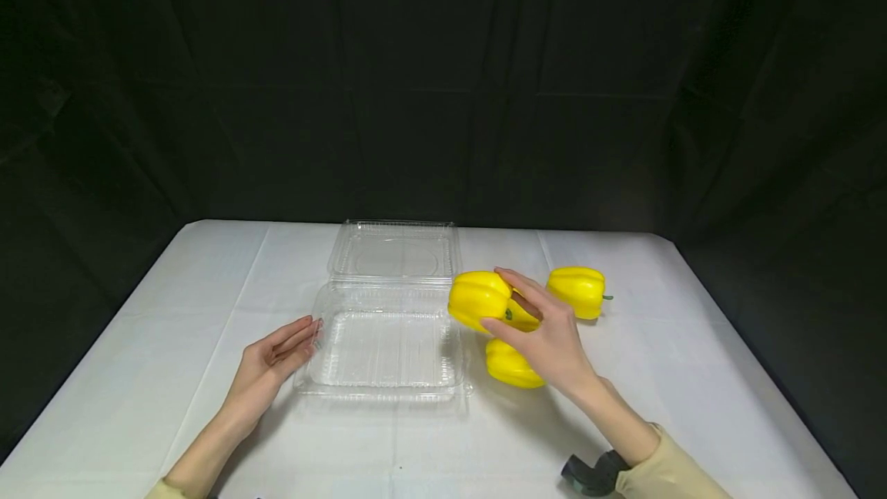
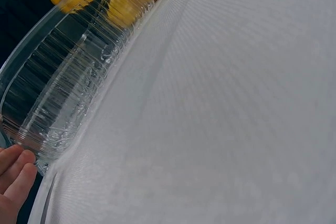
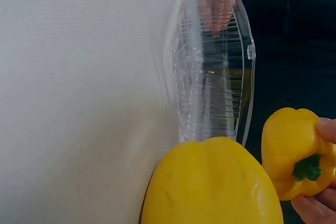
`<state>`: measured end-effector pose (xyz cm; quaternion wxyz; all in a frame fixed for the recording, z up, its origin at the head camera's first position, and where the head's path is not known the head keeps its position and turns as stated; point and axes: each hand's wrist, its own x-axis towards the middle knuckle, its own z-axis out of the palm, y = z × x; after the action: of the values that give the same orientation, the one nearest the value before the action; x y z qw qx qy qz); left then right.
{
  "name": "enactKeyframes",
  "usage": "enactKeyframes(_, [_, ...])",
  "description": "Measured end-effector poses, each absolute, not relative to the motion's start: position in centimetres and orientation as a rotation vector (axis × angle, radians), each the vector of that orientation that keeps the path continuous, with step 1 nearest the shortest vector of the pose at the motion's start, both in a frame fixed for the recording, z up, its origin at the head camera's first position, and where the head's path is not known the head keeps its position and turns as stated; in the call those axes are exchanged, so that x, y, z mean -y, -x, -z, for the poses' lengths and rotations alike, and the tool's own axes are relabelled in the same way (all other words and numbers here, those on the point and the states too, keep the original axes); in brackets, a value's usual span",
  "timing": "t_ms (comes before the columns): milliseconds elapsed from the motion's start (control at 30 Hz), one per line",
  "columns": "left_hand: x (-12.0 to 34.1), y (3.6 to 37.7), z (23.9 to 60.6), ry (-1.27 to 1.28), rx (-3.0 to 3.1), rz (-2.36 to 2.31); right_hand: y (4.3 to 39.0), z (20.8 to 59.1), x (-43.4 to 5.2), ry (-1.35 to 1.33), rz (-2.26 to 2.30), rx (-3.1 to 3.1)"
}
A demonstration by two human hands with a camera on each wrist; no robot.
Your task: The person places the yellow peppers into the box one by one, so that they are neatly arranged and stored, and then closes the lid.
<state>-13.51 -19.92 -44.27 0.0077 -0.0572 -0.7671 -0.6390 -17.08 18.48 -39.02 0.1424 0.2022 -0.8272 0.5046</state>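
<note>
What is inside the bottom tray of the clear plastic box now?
Nothing shows inside the tray: only the white table is seen through its clear bottom. The right hand holds one yellow pepper beside its right edge; the left hand touches its left wall.

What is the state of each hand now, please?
Left hand: open, straight fingers touching the clear container.
Right hand: closed, holding a yellow pepper above the table.
</note>
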Motion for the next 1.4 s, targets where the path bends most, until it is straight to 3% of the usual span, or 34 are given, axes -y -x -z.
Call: enactKeyframes(1400, [19.8, 13.4, 44.1, 0.179, 2.384, 2.008, 17.8, 39.5, -13.5, -0.578, -1.718, 2.468])
